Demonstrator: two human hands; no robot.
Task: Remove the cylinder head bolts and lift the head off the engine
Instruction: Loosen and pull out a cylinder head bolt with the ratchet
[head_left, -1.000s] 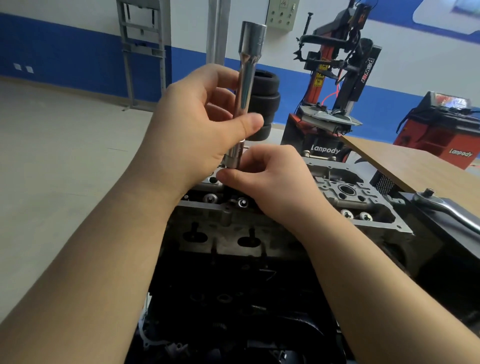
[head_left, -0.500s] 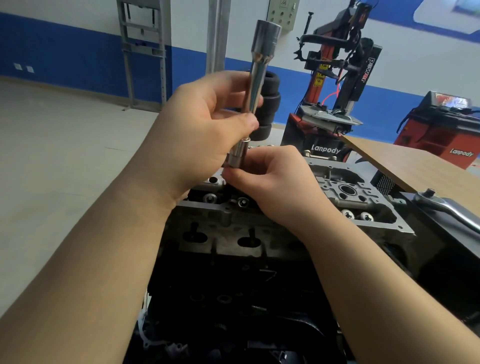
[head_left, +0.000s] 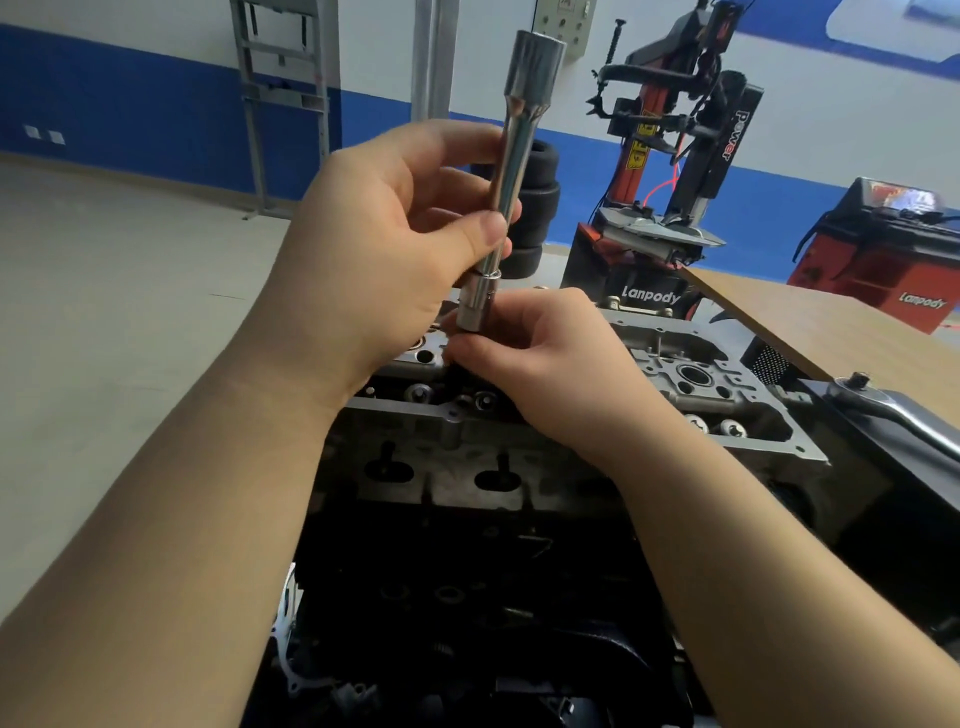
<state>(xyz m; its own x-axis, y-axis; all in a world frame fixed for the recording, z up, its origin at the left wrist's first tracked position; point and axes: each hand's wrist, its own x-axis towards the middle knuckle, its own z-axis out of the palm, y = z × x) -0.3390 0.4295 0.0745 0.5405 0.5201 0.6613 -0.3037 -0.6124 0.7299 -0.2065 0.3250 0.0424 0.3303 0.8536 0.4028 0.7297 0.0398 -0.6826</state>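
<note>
1. Cyl head (head_left: 519, 467) is bare cast alu, grey and a bit grimy, sitting on top of the dark engine block (head_left: 467, 597). It runs from center frame off to the right. The top is open, so you can see the machined pockets and a round bore toward the right end.
2. Count: 2 oval ports on the near face of the head, each w/ a stem showing inside. Approx 4 shiny round bolt or valve tops are visible along the near edge, 2 by the hands and 2 further right. I can't tell which they are.
3. 1 chrome extension bar (head_left: 511, 171), held nearly upright, w/ a wider drive end at the top and 1 short socket (head_left: 475, 309) on the bottom end.
4. Left hand (head_left: 395, 249) is wrapped around the bar mid-shaft, thumb pressed across the front, fingers curled behind.
5. Right hand (head_left: 545, 358) is just under the socket, fingertips pinched together at its lower end. Whatever they're pinching is hidden, maybe a bolt, can't tell.
6. Rel. to the grip: the head is right below both hands. The socket hangs just above the head's left portion, and the right hand is low over its top.
7. Background: 1 ratchet handle (head_left: 893, 410) lying on the dark surface at right, 1 wood tabletop (head_left: 831, 322) behind it, 1 tire changer (head_left: 670, 182) marked Lanpody, 1 red machine (head_left: 893, 249) far right and a stack of black tires (head_left: 535, 208) behind the bar.
</note>
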